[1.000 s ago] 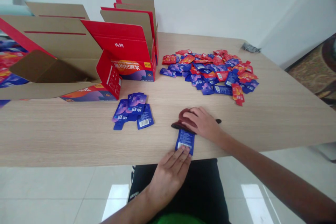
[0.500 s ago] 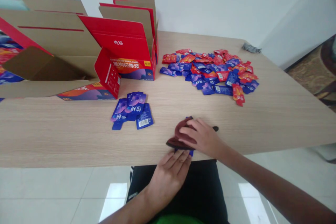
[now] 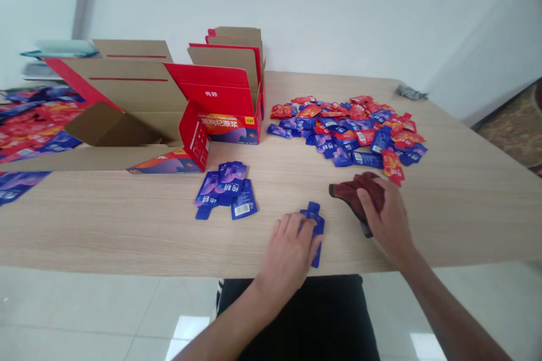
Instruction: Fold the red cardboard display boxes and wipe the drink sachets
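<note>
My left hand (image 3: 290, 248) is closed on a blue sachet (image 3: 315, 254) lying near the table's front edge; the curled fingers cover part of it, and its narrow neck points away from me. To the right, my right hand (image 3: 389, 220) grips a dark red cloth (image 3: 367, 192) with black edging, bunched under the fingers on the table. A small stack of flat blue sachets (image 3: 231, 183) lies left of my left hand. Farther back is a loose heap of red and blue sachets (image 3: 339, 127).
An open red carton (image 3: 197, 135) with raised flaps stands at the left, and more red cartons (image 3: 228, 98) stand behind it. Many sachets (image 3: 38, 124) are piled at the far left. A grey crumpled item (image 3: 410, 92) lies at the table's back right.
The cloth has moved right with my right hand, off the blue sachet and to its side. My left hand has shifted up onto the sachet, its fingers now curled. The view has tilted slightly.
</note>
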`<state>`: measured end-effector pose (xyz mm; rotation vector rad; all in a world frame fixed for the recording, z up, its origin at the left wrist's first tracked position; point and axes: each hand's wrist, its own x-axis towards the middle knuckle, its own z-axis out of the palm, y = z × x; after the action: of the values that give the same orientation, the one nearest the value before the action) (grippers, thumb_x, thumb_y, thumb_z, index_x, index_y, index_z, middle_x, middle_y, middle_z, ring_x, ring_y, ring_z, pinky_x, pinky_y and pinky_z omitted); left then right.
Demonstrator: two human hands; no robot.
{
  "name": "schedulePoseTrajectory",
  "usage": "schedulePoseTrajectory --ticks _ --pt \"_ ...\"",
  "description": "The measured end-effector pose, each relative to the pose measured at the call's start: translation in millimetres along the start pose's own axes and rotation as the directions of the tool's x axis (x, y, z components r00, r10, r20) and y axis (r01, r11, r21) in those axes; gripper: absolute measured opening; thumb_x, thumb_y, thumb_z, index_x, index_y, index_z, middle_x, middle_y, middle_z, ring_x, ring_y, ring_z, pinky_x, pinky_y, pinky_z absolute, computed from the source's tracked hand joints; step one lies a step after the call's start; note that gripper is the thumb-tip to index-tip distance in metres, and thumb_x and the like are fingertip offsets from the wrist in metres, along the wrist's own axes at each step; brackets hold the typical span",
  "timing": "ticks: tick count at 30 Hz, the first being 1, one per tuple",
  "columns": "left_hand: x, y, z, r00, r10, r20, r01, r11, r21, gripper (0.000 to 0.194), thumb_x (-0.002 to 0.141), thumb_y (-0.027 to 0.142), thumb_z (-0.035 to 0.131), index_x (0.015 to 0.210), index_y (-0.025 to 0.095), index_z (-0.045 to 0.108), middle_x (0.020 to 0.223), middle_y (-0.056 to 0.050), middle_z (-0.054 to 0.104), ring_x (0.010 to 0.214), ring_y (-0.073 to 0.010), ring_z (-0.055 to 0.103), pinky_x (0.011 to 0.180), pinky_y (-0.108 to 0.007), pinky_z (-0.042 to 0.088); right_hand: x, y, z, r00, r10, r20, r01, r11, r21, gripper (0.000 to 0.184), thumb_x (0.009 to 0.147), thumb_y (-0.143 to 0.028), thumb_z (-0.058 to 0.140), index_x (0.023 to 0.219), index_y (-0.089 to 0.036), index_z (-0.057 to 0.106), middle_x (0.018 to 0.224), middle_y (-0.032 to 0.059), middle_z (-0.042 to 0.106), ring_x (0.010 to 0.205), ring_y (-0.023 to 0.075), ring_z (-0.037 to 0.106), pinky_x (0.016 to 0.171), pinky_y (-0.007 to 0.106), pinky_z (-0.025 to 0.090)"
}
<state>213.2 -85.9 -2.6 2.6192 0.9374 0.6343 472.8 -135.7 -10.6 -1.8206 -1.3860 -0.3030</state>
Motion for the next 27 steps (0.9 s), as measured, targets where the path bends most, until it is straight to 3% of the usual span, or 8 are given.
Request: schedulePoseTrajectory --ticks 4,9,14,16,20,22,25,27 --pt "24 0 10.0 0.991 -0.135 0.010 0.133 0.982 0.135 0.049 0.093 0.045 0.074 0.131 0.017 0.061 0.118 -0.013 0.063 0.105 -0.0317 0.061 0.090 -0.048 0.054 -35 13 -12 0.976 0.219 -0.013 -0.218 0.975 0.038 0.057 0.097 -0.058 0.057 0.137 -0.017 0.054 0.132 0.0172 0.061 0.123 0.0330 0.059 0.107 0.053 0.046" --pt "38 4 14.1 0.956 -0.244 0.160 0.229 0.967 0.108 0.045 0.090 0.035 0.079 0.125 0.012 0.062 0.115 -0.018 0.062 0.107 -0.0373 0.062 0.094 -0.054 0.051 -61 20 -12 0.913 0.398 -0.091 -0.390 0.916 0.095 0.065 0.092 -0.062 0.061 0.138 -0.016 0.054 0.134 0.0184 0.061 0.124 0.0346 0.060 0.106 0.054 0.046" --pt "49 -11 11.8 0.944 -0.178 0.276 0.207 0.975 -0.077 0.054 0.085 0.030 0.083 0.132 0.018 0.058 0.117 -0.012 0.065 0.101 -0.0273 0.068 0.090 -0.039 0.056 -64 21 -11 0.890 0.446 -0.094 -0.433 0.891 0.134 0.069 0.091 -0.063 0.061 0.139 -0.015 0.052 0.135 0.0198 0.061 0.125 0.0355 0.059 0.105 0.055 0.046" --pt "54 -19 7.2 0.943 -0.122 0.309 0.185 0.966 -0.182 0.046 0.084 0.031 0.083 0.124 0.020 0.062 0.113 -0.007 0.068 0.101 -0.0231 0.069 0.088 -0.032 0.056 -64 23 -11 0.882 0.462 -0.094 -0.446 0.883 0.148 0.069 0.090 -0.063 0.062 0.139 -0.014 0.052 0.135 0.0203 0.060 0.125 0.0362 0.059 0.105 0.055 0.046" --pt "56 -28 -15.2 0.947 -0.043 0.319 0.165 0.916 -0.365 0.021 0.092 0.037 0.072 0.104 0.021 0.062 0.098 0.000 0.068 0.089 -0.0178 0.067 0.078 -0.027 0.054 -65 23 -11 0.877 0.472 -0.088 -0.450 0.872 0.192 0.070 0.090 -0.063 0.063 0.140 -0.016 0.052 0.138 0.0200 0.060 0.125 0.0366 0.059 0.105 0.057 0.046" --pt "54 -31 -34.0 0.950 -0.048 0.308 0.212 0.824 -0.525 0.022 0.098 0.042 0.063 0.104 0.021 0.057 0.094 0.001 0.065 0.084 -0.0154 0.064 0.074 -0.025 0.053 -65 21 -11 0.875 0.475 -0.093 -0.446 0.866 0.227 0.070 0.089 -0.063 0.063 0.140 -0.017 0.051 0.139 0.0191 0.060 0.126 0.0361 0.060 0.106 0.056 0.046" --pt "51 -46 -66.5 0.947 -0.186 0.261 0.316 0.667 -0.674 0.031 0.102 0.053 0.054 0.108 0.022 0.051 0.090 0.002 0.060 0.081 -0.0147 0.062 0.073 -0.025 0.053 -64 17 -12 0.853 0.514 -0.095 -0.484 0.845 0.230 0.070 0.088 -0.065 0.064 0.137 -0.017 0.053 0.136 0.0190 0.062 0.123 0.0370 0.062 0.104 0.057 0.047" --pt "51 -66 -86.6 0.931 -0.300 0.209 0.362 0.671 -0.647 0.036 0.101 0.057 0.053 0.111 0.022 0.051 0.088 0.002 0.058 0.080 -0.0154 0.062 0.071 -0.026 0.054 -63 17 -13 0.854 0.514 -0.083 -0.487 0.845 0.221 0.068 0.088 -0.064 0.064 0.137 -0.017 0.053 0.135 0.0193 0.062 0.122 0.0370 0.062 0.103 0.056 0.048"
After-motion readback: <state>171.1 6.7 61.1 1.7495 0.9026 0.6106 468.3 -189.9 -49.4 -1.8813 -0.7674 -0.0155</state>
